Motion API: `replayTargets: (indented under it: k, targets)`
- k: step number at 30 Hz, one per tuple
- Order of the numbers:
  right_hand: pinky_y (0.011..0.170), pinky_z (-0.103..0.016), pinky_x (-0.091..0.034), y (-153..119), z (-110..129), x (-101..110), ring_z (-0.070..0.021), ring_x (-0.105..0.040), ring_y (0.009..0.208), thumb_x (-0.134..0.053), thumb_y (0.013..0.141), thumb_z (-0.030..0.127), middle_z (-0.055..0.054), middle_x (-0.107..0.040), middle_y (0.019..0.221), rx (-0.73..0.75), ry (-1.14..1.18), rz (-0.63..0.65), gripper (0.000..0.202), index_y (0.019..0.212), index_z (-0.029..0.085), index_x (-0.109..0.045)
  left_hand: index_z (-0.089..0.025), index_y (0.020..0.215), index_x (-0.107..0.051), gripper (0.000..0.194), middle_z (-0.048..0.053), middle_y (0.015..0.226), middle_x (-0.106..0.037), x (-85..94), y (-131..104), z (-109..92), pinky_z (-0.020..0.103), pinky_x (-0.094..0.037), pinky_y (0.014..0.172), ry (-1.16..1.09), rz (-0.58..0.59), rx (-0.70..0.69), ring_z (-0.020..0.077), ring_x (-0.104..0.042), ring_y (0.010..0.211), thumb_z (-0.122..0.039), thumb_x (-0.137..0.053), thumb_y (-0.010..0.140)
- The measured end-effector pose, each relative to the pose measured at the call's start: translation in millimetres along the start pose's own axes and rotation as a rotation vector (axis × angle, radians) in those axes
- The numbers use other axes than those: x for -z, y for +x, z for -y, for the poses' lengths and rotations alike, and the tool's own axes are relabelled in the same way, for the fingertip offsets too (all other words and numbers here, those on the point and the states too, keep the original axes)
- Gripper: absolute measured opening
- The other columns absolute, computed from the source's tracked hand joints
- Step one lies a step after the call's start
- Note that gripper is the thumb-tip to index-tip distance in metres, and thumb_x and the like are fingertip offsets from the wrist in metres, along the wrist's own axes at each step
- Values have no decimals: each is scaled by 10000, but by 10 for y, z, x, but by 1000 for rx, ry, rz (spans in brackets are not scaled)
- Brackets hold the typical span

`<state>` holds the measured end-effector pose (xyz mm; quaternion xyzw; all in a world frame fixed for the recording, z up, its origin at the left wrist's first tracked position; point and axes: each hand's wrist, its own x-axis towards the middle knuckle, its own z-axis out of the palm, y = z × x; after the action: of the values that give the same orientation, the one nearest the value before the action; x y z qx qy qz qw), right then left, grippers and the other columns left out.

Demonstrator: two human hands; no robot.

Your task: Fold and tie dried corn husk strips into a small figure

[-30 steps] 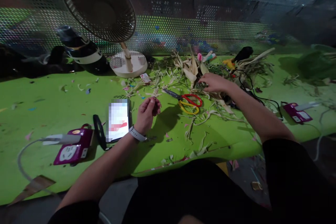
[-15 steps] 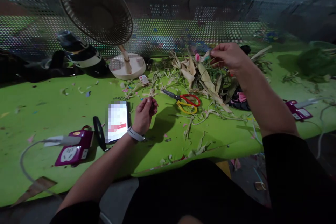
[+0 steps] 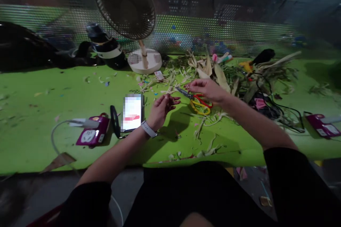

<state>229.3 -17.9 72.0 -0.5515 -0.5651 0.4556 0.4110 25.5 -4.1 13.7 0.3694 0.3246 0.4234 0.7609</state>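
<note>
My left hand [image 3: 161,110], with a pale wristband, is over the green table. Its thumb and index finger are pinched at a small pale twisted strip of corn husk [image 3: 172,90]; the other fingers are partly extended. My right hand [image 3: 209,89] reaches in from the right just above the scissors. Its fingertips are pressed together near the strip, and whatever they hold is too small to make out. The scissors [image 3: 200,108], with one red and one yellow handle, lie beneath my right hand. Behind it spreads a pile of dried corn husks [image 3: 220,77].
A phone [image 3: 132,112] lies left of my left hand, beside a purple power bank [image 3: 93,130] with a cable. A fan [image 3: 145,62] and a dark bottle [image 3: 108,51] stand behind. A glue gun [image 3: 262,58], black cord and second purple power bank [image 3: 323,125] are right.
My right hand has come from the husk pile down and left, close to my left hand. The left hand's outer fingers have loosened. The camera view has shifted.
</note>
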Motion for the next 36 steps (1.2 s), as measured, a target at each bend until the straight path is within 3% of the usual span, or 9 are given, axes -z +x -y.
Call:
replayTargets:
  k: [5, 10, 13, 17, 21, 24, 27, 32, 36]
  targets:
    - [1063, -405, -346, -107, -264, -535, -208, -494, 1225, -684, 757, 391, -63, -578, 1219, 239, -22, -119, 178, 732, 215, -676, -165, 790, -543, 208, -13, 692, -658, -76, -66, 2, 280, -529, 712, -65, -65, 118, 116, -661, 660, -345, -646, 801]
    - [1072, -417, -324, -121, -285, -706, -218, -436, 1271, -638, 809, 412, -37, -506, 1322, 464, -252, -233, 185, 758, 243, -695, -169, 769, -514, 188, -78, 500, -478, -122, -137, -25, 152, -378, 446, -3, -22, 124, 39, -439, 407, -315, -626, 808]
    - [1035, -425, -358, -147, -317, -726, -222, -462, 1230, -624, 821, 413, -40, -530, 1281, 507, -291, -280, 180, 773, 251, -686, -165, 708, -484, 228, -111, 446, -304, -106, -136, -23, 129, -205, 379, -11, 23, 97, 18, -259, 363, -305, -641, 795]
    - [888, -388, -447, -213, -315, -604, -209, -563, 1007, -557, 861, 413, -62, -611, 996, 426, -309, -284, 217, 775, 230, -635, -155, 696, -507, 245, -108, 455, -271, -52, -87, -27, 149, -186, 387, 12, 56, 121, 21, -222, 374, -333, -636, 805]
    - [646, -305, -463, -207, -300, -383, -155, -556, 697, -554, 843, 468, -22, -568, 801, 263, -223, -445, 245, 840, 223, -553, -145, 692, -528, 251, -100, 467, -276, 0, -42, -67, 151, -181, 391, 42, 116, 138, 21, -225, 386, -338, -641, 806]
    - [549, -270, -442, -147, -330, -281, -144, -584, 619, -575, 818, 511, 0, -589, 766, 50, -142, -160, 319, 962, 228, -540, -145, 710, -538, 231, -88, 481, -318, 30, -18, -98, 143, -197, 398, 72, 153, 124, 22, -253, 402, -326, -649, 801]
    - [524, -263, -443, -94, -365, -237, -133, -587, 570, -553, 820, 546, -7, -617, 765, -89, -129, 173, 349, 890, 205, -571, -151, 720, -544, 224, -84, 484, -339, 64, 11, -110, 141, -216, 402, 133, 175, 117, 25, -268, 406, -331, -649, 802]
    - [530, -233, -387, -106, -271, -144, -98, -476, 552, -596, 809, 458, 29, -534, 647, 76, -212, 89, 275, 830, 185, -610, -140, 712, -578, 229, -76, 460, -373, 131, 80, -105, 139, -258, 403, 257, 179, 132, 26, -307, 396, -332, -613, 833]
    - [538, -235, -339, -207, -101, -118, -95, -445, 571, -568, 833, 412, 19, -544, 662, 177, -317, 233, 249, 799, 177, -639, -128, 736, -600, 220, -13, 562, -569, 162, 106, -118, 191, -454, 518, 250, 205, 292, 66, -530, 485, -329, -642, 813]
